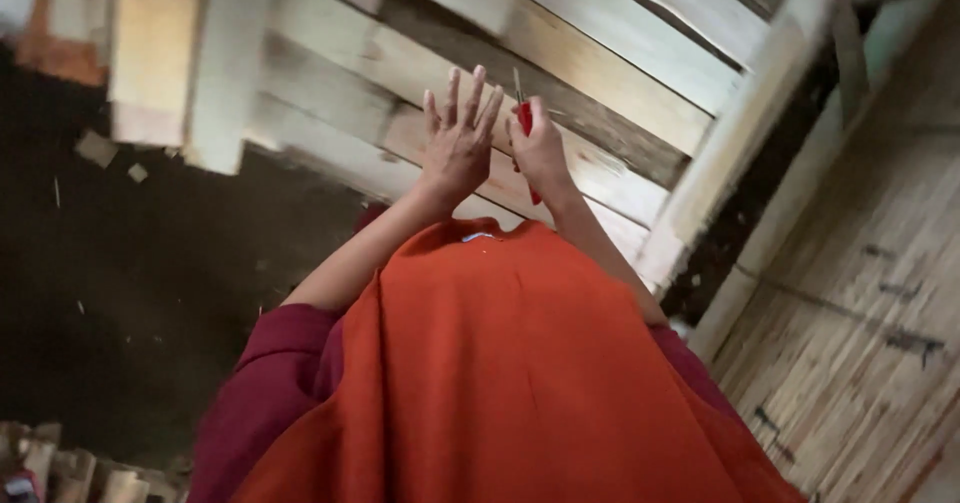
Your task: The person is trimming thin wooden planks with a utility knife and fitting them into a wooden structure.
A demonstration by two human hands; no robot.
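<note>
In the head view, the left hand is raised in front of a wooden slatted frame, its fingers spread wide and straight, the palm turned toward the boards and holding nothing. Whether it touches the wood cannot be told. Just beside it, the right hand is closed in a fist around a red-handled tool. The red handle shows above the knuckles and again below the wrist side of the fist, and a thin metal tip pokes out at the top, pointing up toward the slats. The two hands are close together, nearly touching at the thumbs.

Both forearms are bare and rise out of dark maroon sleeves. A broad orange cloth drapes over the person's front and fills the lower middle of the view. To the left lies a dark dirt floor with small wood scraps scattered near the ends of the boards. On the right, a pale woven mat wall stands alongside the frame.
</note>
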